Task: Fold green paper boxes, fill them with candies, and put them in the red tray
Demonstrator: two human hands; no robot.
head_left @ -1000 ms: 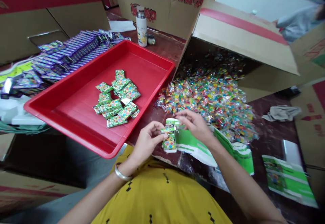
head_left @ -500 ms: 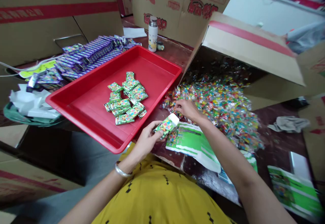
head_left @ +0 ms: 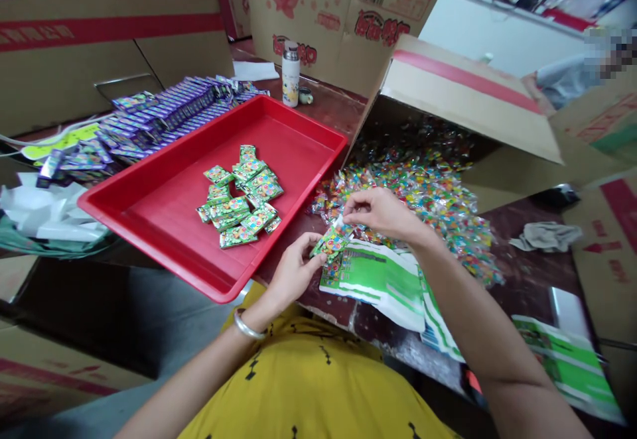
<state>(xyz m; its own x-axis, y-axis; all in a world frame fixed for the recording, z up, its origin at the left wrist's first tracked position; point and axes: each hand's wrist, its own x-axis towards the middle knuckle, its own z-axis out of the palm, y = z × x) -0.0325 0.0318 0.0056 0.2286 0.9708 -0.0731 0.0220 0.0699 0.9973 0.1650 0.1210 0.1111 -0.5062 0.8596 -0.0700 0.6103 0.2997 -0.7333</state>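
Note:
My left hand (head_left: 293, 272) pinches a small green printed box (head_left: 329, 244) tilted up to the right, just in front of my body. My right hand (head_left: 381, 212) is closed at the box's open upper end, its fingertips pinched on a small clear candy packet (head_left: 343, 225). Behind the hands a heap of colourful wrapped candy packets (head_left: 423, 193) spills from a tipped cardboard box (head_left: 462, 94). To the left a red tray (head_left: 164, 213) holds several filled green boxes (head_left: 241, 197). Flat green box blanks (head_left: 378, 280) lie under my right wrist.
Rows of purple boxes (head_left: 159, 111) lie beyond the tray, with white paper (head_left: 40, 210) at the far left. A white flask (head_left: 290, 74) stands at the back. A grey rag (head_left: 545, 235) and more green blanks (head_left: 567, 359) lie right. Cardboard cartons surround the table; another person sits at far right.
My right hand went out to the candy heap and came back to the open end of the green box with a packet. The left hand kept hold of the box and tilted it.

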